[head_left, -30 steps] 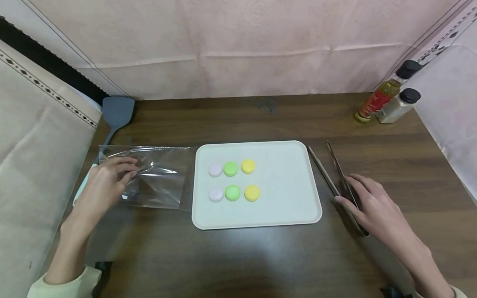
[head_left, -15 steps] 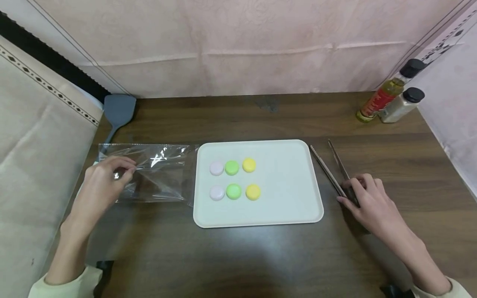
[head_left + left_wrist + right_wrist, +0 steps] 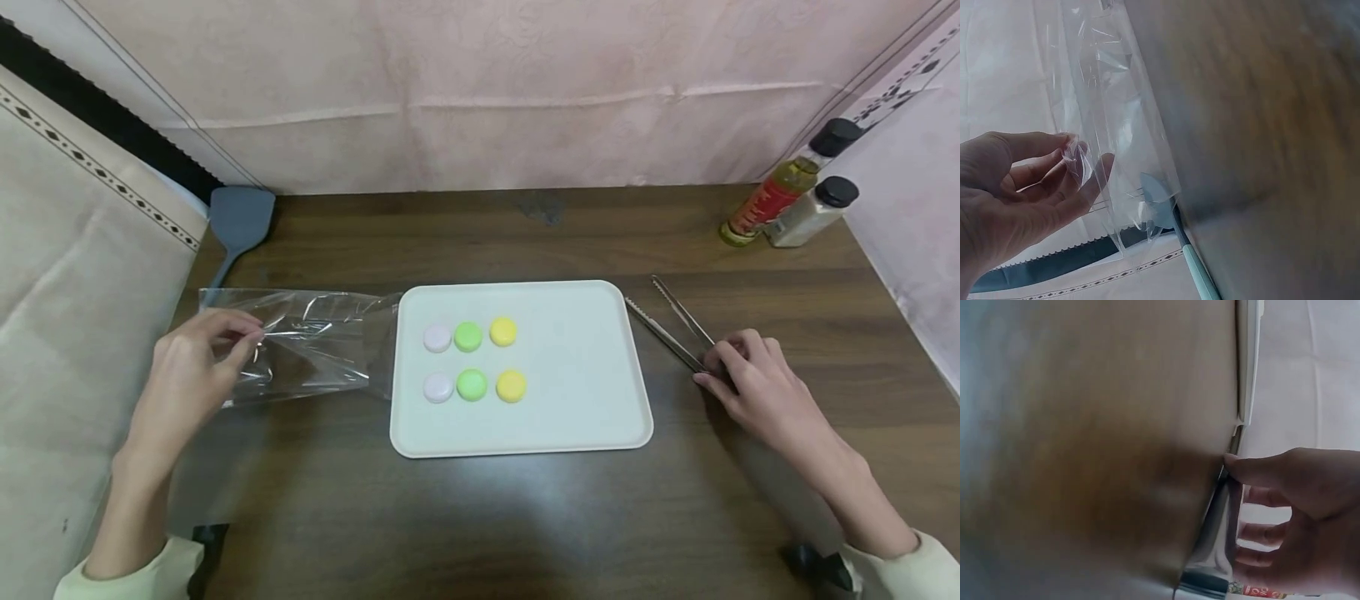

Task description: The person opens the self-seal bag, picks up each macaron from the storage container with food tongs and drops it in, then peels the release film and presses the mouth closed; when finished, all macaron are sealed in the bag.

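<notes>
My left hand (image 3: 197,354) pinches a clear plastic bag (image 3: 318,346) between thumb and fingertips. In the left wrist view the film of the bag (image 3: 1125,128) bunches up at the fingertips. The bag's far end meets the left side of a white tray (image 3: 577,367). On that tray lie two rows of small round pieces: lilac (image 3: 438,337), green (image 3: 468,336) and yellow (image 3: 503,331). Right of the tray, my right hand (image 3: 765,392) grips metal tongs (image 3: 670,340), whose two arms stand apart and point toward the tray. The right wrist view shows the thumb on the tongs (image 3: 1210,540).
A spatula (image 3: 242,218) with a grey-blue head lies at the left edge, its handle partly behind the bag and hand. An oil bottle (image 3: 771,200) and a black-capped jar (image 3: 810,215) stand at the back right. Cloth walls (image 3: 525,100) border the wooden table (image 3: 465,517).
My left hand has come from resting on the bag to pinching it and has shifted slightly left. My right hand has closed round the tongs and turned them, moving a little right and away from me.
</notes>
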